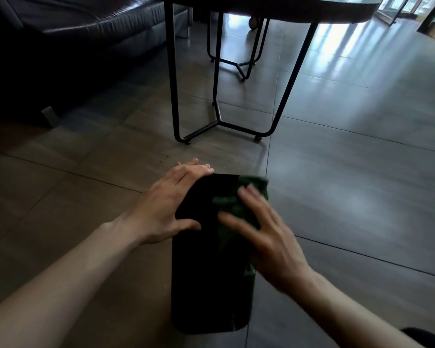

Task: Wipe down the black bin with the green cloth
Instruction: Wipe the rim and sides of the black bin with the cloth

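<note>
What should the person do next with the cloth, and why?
Probably sweep the cloth leftward across the bin. The right hand presses it on the bin's right side, while the left hand steadies the left edge, and the dark middle looks not yet covered.

Bin [206, 277]: black, matt, smooth, looks like plastic. Cloth [246, 194]: dark green fabric, soft and crumpled, motion-blurred. Floor [349, 156]: large grey-brown tiles, smooth, semi-gloss, reflecting window light. Table legs [172, 79]: thin black metal rod, satin. Sofa [91, 23]: dark leather-look, glossy, creased.
</note>
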A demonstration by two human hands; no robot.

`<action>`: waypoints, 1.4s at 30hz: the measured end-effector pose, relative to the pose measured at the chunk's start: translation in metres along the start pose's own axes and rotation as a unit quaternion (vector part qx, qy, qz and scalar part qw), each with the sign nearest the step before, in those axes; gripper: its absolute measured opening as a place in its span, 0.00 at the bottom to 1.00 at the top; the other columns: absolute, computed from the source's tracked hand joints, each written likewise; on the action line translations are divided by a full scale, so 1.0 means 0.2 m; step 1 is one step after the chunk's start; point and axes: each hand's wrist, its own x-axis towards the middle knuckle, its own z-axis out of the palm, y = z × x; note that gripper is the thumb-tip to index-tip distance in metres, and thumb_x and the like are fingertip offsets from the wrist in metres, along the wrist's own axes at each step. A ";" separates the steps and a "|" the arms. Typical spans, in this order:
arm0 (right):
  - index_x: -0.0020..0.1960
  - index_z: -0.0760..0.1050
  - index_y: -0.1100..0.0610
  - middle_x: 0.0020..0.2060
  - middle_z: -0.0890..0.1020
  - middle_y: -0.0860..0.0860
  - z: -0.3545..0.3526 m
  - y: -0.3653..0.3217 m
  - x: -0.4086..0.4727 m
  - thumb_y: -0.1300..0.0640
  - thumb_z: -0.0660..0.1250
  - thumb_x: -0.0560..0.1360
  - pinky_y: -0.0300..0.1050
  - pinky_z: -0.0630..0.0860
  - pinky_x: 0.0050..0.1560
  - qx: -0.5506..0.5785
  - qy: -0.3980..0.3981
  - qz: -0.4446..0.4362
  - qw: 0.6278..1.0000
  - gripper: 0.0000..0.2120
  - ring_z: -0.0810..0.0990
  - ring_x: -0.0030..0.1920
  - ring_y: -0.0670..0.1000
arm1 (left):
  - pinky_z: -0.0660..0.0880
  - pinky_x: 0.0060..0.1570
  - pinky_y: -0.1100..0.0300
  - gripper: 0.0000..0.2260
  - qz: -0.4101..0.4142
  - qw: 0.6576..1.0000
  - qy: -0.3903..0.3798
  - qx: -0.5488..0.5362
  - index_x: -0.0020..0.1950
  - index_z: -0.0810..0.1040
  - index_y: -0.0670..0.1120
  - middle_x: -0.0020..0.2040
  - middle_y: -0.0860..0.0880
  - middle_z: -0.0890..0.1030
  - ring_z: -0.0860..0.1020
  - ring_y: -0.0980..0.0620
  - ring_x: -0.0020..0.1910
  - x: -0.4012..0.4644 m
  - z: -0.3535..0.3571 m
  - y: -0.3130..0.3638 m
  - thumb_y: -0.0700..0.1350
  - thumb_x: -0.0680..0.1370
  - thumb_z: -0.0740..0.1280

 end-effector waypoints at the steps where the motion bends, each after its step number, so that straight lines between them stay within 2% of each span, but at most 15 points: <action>1: 0.74 0.73 0.48 0.80 0.61 0.61 0.00 0.02 0.06 0.52 0.65 0.80 0.65 0.68 0.73 0.002 0.025 0.051 0.998 0.22 0.53 0.82 0.61 | 0.53 0.77 0.60 0.48 0.000 1.000 -0.002 -0.004 0.79 0.60 0.53 0.78 0.57 0.63 0.53 0.60 0.80 0.00 0.00 0.01 0.50 0.65 0.82; 4: 0.74 0.72 0.50 0.80 0.60 0.63 0.05 -0.04 0.04 0.51 0.67 0.80 0.65 0.62 0.77 -0.009 -0.012 0.028 0.999 0.23 0.52 0.82 0.63 | 0.56 0.78 0.52 0.48 -0.015 1.000 -0.007 -0.009 0.79 0.59 0.54 0.78 0.56 0.63 0.53 0.58 0.80 0.00 0.00 0.00 0.49 0.65 0.82; 6: 0.73 0.73 0.51 0.79 0.61 0.64 0.12 -0.13 -0.10 0.52 0.67 0.81 0.64 0.57 0.79 -0.021 -0.078 -0.094 0.992 0.21 0.53 0.81 0.63 | 0.56 0.78 0.50 0.48 -0.029 1.000 -0.004 -0.003 0.79 0.59 0.54 0.78 0.56 0.63 0.54 0.57 0.80 -0.01 -0.01 -0.04 0.50 0.65 0.82; 9: 0.71 0.72 0.47 0.78 0.65 0.60 0.21 -0.22 -0.38 0.54 0.60 0.85 0.60 0.61 0.77 -0.065 -0.162 -0.278 0.945 0.15 0.56 0.81 0.61 | 0.55 0.78 0.54 0.48 -0.032 0.999 -0.005 -0.005 0.78 0.60 0.55 0.78 0.56 0.64 0.53 0.58 0.80 -0.03 -0.02 -0.06 0.50 0.64 0.83; 11: 0.71 0.71 0.44 0.78 0.67 0.57 0.19 -0.19 -0.42 0.55 0.55 0.87 0.57 0.63 0.77 -0.090 -0.182 -0.336 0.919 0.15 0.57 0.81 0.59 | 0.54 0.76 0.58 0.48 -0.020 1.000 -0.004 -0.007 0.78 0.60 0.54 0.78 0.57 0.64 0.53 0.59 0.80 -0.03 -0.01 -0.05 0.50 0.64 0.83; 14: 0.71 0.74 0.45 0.79 0.64 0.59 0.09 -0.05 -0.27 0.58 0.57 0.86 0.59 0.63 0.76 -0.059 -0.163 -0.291 0.941 0.17 0.57 0.81 0.60 | 0.55 0.78 0.55 0.48 -0.032 0.999 0.009 -0.005 0.78 0.61 0.53 0.77 0.56 0.65 0.54 0.57 0.80 -0.03 0.00 -0.04 0.50 0.64 0.83; 17: 0.73 0.74 0.46 0.80 0.62 0.61 -0.03 0.07 -0.04 0.61 0.60 0.83 0.63 0.68 0.73 -0.013 -0.064 -0.060 0.996 0.21 0.57 0.81 0.62 | 0.55 0.78 0.53 0.47 -0.046 0.999 0.013 -0.005 0.78 0.62 0.52 0.77 0.55 0.66 0.55 0.56 0.80 -0.04 -0.01 -0.05 0.49 0.64 0.83; 20: 0.74 0.71 0.47 0.80 0.59 0.62 -0.04 0.04 0.08 0.57 0.63 0.77 0.70 0.74 0.66 0.011 -0.001 0.093 0.996 0.25 0.56 0.80 0.66 | 0.55 0.78 0.54 0.47 -0.044 0.999 0.010 -0.011 0.77 0.62 0.52 0.77 0.55 0.66 0.56 0.56 0.80 -0.03 -0.01 -0.04 0.49 0.64 0.83; 24: 0.70 0.75 0.49 0.79 0.62 0.63 0.11 -0.11 -0.16 0.58 0.63 0.82 0.62 0.61 0.78 -0.006 -0.093 -0.134 0.987 0.17 0.54 0.81 0.64 | 0.57 0.78 0.49 0.48 -0.070 0.997 0.011 -0.006 0.78 0.61 0.53 0.77 0.54 0.65 0.55 0.54 0.80 -0.02 -0.01 -0.06 0.50 0.64 0.83; 28: 0.70 0.70 0.42 0.80 0.63 0.55 0.21 -0.18 -0.44 0.53 0.53 0.88 0.58 0.56 0.80 -0.113 -0.223 -0.373 0.894 0.15 0.53 0.82 0.60 | 0.55 0.77 0.55 0.48 -0.043 0.999 0.002 -0.016 0.77 0.60 0.55 0.77 0.57 0.65 0.54 0.58 0.80 -0.02 0.00 -0.07 0.50 0.64 0.83; 31: 0.70 0.72 0.42 0.79 0.64 0.56 0.14 -0.05 -0.30 0.56 0.59 0.86 0.59 0.61 0.77 -0.068 -0.173 -0.309 0.933 0.16 0.55 0.82 0.59 | 0.56 0.77 0.53 0.48 -0.045 0.999 0.008 -0.021 0.77 0.60 0.55 0.77 0.57 0.65 0.53 0.57 0.80 -0.01 0.01 -0.07 0.50 0.64 0.83; 34: 0.72 0.74 0.45 0.80 0.62 0.58 0.01 0.08 -0.05 0.61 0.65 0.79 0.62 0.64 0.76 -0.003 -0.075 -0.067 0.995 0.24 0.55 0.82 0.60 | 0.56 0.78 0.50 0.48 -0.050 0.998 0.012 -0.019 0.78 0.60 0.54 0.77 0.56 0.65 0.54 0.56 0.80 -0.01 0.01 -0.07 0.50 0.63 0.83; 37: 0.74 0.72 0.46 0.80 0.60 0.59 -0.03 0.08 0.13 0.62 0.71 0.74 0.67 0.70 0.71 0.031 0.006 0.100 0.994 0.30 0.54 0.81 0.62 | 0.56 0.77 0.51 0.49 -0.038 0.999 0.016 -0.019 0.77 0.60 0.55 0.77 0.57 0.65 0.54 0.56 0.80 -0.01 0.02 -0.07 0.50 0.63 0.83; 39: 0.73 0.73 0.47 0.80 0.59 0.60 0.01 0.01 0.15 0.58 0.70 0.75 0.66 0.65 0.75 0.015 -0.004 0.072 0.997 0.27 0.52 0.82 0.62 | 0.56 0.78 0.48 0.48 -0.035 0.999 0.016 -0.018 0.78 0.59 0.55 0.77 0.57 0.65 0.55 0.56 0.80 -0.02 0.02 -0.07 0.50 0.64 0.83; 42: 0.70 0.75 0.47 0.79 0.63 0.61 0.13 -0.12 -0.03 0.54 0.63 0.83 0.62 0.58 0.79 -0.020 -0.075 -0.138 0.987 0.16 0.55 0.81 0.62 | 0.56 0.78 0.50 0.48 -0.027 0.999 0.013 -0.009 0.78 0.58 0.56 0.77 0.57 0.64 0.54 0.56 0.80 -0.03 0.01 -0.11 0.50 0.65 0.82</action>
